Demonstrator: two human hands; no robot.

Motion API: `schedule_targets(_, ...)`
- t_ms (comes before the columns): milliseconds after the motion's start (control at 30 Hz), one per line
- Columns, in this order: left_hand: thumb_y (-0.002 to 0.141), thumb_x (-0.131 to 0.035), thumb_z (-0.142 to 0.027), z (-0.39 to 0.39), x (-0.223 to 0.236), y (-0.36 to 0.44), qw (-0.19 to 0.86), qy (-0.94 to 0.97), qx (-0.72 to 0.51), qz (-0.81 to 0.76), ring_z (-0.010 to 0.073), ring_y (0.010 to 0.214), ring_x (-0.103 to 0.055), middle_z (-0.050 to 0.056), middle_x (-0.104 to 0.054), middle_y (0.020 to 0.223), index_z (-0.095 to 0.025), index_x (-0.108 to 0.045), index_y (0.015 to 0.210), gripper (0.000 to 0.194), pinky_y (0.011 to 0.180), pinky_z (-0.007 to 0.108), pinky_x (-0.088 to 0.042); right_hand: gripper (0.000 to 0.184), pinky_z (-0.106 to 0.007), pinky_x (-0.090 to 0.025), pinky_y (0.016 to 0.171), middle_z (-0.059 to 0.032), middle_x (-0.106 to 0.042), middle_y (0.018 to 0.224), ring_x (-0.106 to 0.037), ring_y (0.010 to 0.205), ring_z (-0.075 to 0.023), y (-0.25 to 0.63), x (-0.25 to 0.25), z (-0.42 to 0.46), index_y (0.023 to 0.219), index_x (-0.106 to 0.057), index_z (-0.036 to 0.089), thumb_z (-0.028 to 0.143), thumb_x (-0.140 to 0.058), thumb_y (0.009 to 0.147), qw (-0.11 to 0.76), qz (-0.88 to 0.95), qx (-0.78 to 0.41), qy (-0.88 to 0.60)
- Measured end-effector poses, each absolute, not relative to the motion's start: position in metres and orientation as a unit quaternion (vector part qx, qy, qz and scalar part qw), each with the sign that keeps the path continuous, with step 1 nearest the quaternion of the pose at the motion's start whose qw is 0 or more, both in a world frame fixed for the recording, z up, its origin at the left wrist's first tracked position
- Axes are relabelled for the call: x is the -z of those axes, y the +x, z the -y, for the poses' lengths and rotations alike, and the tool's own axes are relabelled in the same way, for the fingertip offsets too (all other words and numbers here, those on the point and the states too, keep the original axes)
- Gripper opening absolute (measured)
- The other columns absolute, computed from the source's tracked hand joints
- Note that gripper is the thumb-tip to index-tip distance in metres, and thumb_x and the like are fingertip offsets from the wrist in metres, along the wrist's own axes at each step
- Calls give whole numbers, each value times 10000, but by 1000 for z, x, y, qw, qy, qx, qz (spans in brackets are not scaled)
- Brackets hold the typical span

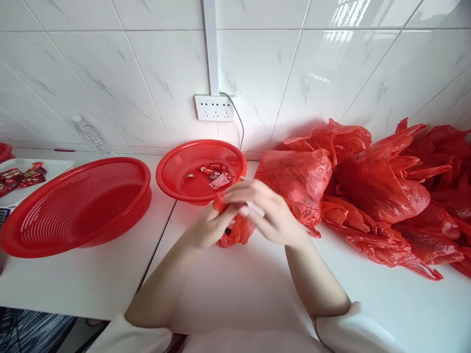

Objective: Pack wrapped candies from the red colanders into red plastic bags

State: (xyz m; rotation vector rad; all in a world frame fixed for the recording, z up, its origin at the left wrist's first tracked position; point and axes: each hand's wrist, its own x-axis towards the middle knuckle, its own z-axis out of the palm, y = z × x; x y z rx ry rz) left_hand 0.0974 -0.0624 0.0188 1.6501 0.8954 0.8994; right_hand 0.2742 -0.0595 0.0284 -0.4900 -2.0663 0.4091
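Sleeves (128, 338) — white, at the near edge.
Table (224, 287) — white, bare between the forearms.
Left hand (206, 224) — clamped on a small bag, thumb across its top.
Right hand (275, 212) — arched over the bag's upper right, fingers bent, touching; blurred, so how firmly closed I cannot tell.
Bag (241, 231) — between the hands, low over the table; neither is clearly nearer. Red thin plastic, crumpled, squat, partly covered; a dark patch at lower left, no clear long axis.
Basket (176, 171) — red, perforated, just beyond the bag, slightly left.
Packets (220, 180) — small, red, dark and pink, inside it.
Larger bags (294, 181) — red, full, heaped right.
Wide basket (110, 211) — red, well left.
Socket (215, 108) — on the wall behind.
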Motion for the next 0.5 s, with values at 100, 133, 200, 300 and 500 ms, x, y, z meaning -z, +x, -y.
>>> schedule_targets(100,975,-412,-503,61,-17,95,612,591,-366,-378,63,458,-347,-50,-417,588,-195,-582,897,360,457,195,-342,295,-368,-503,973,-74,-636,1205,-596,1132,-181,282,-21,50,1212,-587,220,156,-468,950,466,812,-232,-262)
schedule_targets(133,973,-412,-513,60,-17,94,631,577,-363,-371,61,433,-323,-57,-396,547,-186,-590,892,381,444,198,-323,285,-346,-525,925,-65,-662,1147,-627,1059,-173,285,-18,47,1192,-603,218,158,-492,937,453,812,-246,-273)
schedule_targets(200,973,-407,-518,59,-17,93,646,577,-355,-352,74,397,-344,-60,-389,469,-169,-606,889,411,446,217,-342,232,-294,-553,805,-38,-702,990,-664,878,-145,287,-12,44,1109,-641,211,158,-529,913,445,804,-256,-299)
schedule_targets(300,970,-379,-544,57,-16,92,661,555,-351,-363,122,381,-465,-35,-470,426,-159,-630,968,460,464,255,-410,156,-262,-558,712,-27,-703,892,-675,770,-129,290,-6,43,997,-656,188,150,-540,901,498,753,-259,-343)
schedule_targets(500,949,-428,-529,39,-14,81,719,457,-375,-365,116,414,-496,-1,-562,529,-210,-647,1148,435,459,241,-396,85,-280,-549,720,-27,-701,873,-668,788,-140,309,-17,52,914,-669,193,145,-616,869,506,770,-255,-294)
